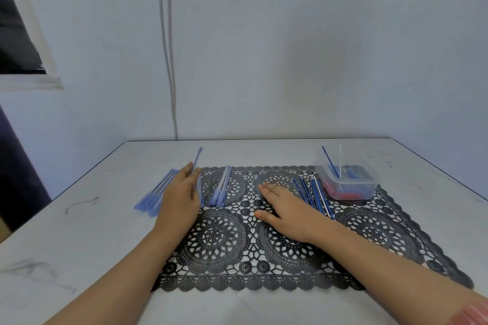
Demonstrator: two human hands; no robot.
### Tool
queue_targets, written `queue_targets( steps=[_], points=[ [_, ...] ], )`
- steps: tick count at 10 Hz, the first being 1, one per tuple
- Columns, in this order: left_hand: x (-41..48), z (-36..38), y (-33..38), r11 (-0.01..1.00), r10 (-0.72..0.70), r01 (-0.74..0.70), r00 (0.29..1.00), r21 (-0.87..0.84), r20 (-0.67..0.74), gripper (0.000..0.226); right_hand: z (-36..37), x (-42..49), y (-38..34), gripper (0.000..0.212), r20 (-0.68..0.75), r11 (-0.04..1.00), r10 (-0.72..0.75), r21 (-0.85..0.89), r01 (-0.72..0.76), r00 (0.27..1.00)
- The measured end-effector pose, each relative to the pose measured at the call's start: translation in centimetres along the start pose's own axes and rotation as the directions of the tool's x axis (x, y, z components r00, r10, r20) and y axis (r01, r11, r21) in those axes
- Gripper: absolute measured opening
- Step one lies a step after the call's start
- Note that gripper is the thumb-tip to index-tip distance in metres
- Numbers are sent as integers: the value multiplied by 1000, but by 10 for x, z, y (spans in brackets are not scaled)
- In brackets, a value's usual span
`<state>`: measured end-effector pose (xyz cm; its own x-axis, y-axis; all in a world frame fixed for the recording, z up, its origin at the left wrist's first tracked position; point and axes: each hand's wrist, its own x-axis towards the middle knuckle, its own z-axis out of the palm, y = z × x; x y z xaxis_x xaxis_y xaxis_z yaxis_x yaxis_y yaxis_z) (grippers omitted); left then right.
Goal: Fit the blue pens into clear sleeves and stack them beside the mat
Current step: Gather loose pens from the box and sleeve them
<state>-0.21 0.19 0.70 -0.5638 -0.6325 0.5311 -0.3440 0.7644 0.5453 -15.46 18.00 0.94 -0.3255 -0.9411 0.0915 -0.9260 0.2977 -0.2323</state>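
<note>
Left hand (182, 198): at the left edge of the mat, grip closed on one pale blue pen (197, 157), pinched between thumb and fingers. The pen's far end pokes out past the fingertips and tilts up a bit.
Right hand (286, 210): palm down on the mat, roughly mid-mat. Grip is wide open, fingers straight, thumb out to the left, holding nothing.
Stack (155, 194): a bunch of pale blue pens lying side by side on the bare surface, just left of the mat and right beside the left hand.
Small bunch (220, 190): a few more of the same pale pens on the far left part of the mat, between the two hands.
Thin sticks (314, 196): dark blue ones plus a white one, on the mat just right of the right hand. Can't tell if they touch it.
Tub (348, 183): clear plastic, on the mat's far right corner, with blue and red bits inside. One blue stick and one white stick lean up out of it.
Mat (290, 261): black lace pattern, lying flat.
Surface (79, 245): white, with a few scuff marks.
</note>
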Motion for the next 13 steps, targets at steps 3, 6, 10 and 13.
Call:
queue_targets(
  steps=[3,6,10,13],
  points=[
    [0,-2,-2,989,-117,110,990,99,72,43,0,0,-1,66,10,1000,-4,-16,5,1000],
    [-2,3,-4,991,-69,56,992,120,108,36,-1,1,-1,64,25,1000,1,-24,-1,1000],
    [1,0,-7,904,-107,40,985,426,134,28,-2,1,-2,63,48,999,17,-33,-15,999],
    [0,1,-10,913,-115,63,988,402,106,26,-37,9,-31,55,-14,966,138,221,-132,990]
  ],
)
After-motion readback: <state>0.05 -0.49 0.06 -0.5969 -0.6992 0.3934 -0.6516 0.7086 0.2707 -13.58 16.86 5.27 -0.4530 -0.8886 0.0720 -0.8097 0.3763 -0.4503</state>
